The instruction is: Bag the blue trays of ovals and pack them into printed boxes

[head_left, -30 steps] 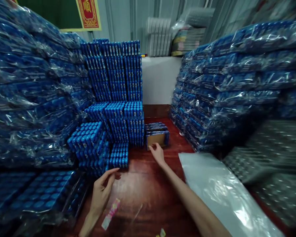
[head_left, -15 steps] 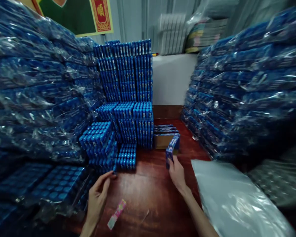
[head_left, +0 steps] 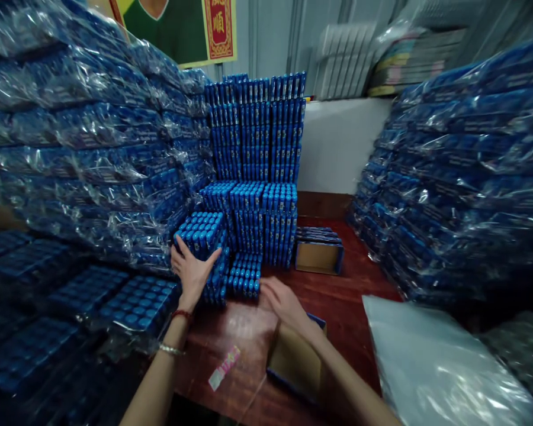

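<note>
My left hand [head_left: 190, 271] is open, its fingers spread against the near side of a tilted block of blue tubes [head_left: 201, 229]. My right hand [head_left: 285, 302] hovers open and slightly blurred over the red-brown table [head_left: 337, 296], just right of a low row of blue tubes [head_left: 244, 277]. An open blue cardboard box [head_left: 293, 360] with a brown inside lies on the table under my right wrist. A stack of similar open boxes [head_left: 318, 253] stands further back beside the tall stacked blue tubes [head_left: 257, 148].
Walls of blue packs wrapped in clear film rise on the left [head_left: 71, 148] and right [head_left: 462, 165]. A pile of clear plastic bags [head_left: 426, 361] lies front right. A pink strip [head_left: 224, 368] lies near the table's front edge. A white cabinet [head_left: 342, 142] stands behind.
My right hand pulled one box off the far stack and brought it near; it now lies under my wrist. My left hand rose from the table onto the tilted block of tubes.
</note>
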Available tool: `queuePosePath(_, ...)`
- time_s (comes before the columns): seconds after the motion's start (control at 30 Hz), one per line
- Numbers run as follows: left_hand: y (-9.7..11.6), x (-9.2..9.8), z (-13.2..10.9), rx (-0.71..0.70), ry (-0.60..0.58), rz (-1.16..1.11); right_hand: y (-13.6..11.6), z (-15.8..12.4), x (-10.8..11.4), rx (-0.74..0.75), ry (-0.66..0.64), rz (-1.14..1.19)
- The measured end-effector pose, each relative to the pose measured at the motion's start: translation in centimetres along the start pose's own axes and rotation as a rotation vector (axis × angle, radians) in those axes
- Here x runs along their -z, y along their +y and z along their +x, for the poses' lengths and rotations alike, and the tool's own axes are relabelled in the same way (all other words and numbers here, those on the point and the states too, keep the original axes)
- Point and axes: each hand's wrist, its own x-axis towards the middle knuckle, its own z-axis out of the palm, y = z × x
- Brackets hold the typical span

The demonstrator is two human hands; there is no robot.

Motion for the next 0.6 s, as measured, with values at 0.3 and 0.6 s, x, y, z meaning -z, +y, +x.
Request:
queuePosePath(0.3,0.4,-2.1,1.2,0.002,0.101,0.005,-1.0,20.5,-4.3,-0.166,0.170,0.467)
queuePosePath(0.6,-1.8,-1.4,0.1,-0.218,0.152,-0.099,-2.6,22.1,-7.7,-0.150,0.191,0.733)
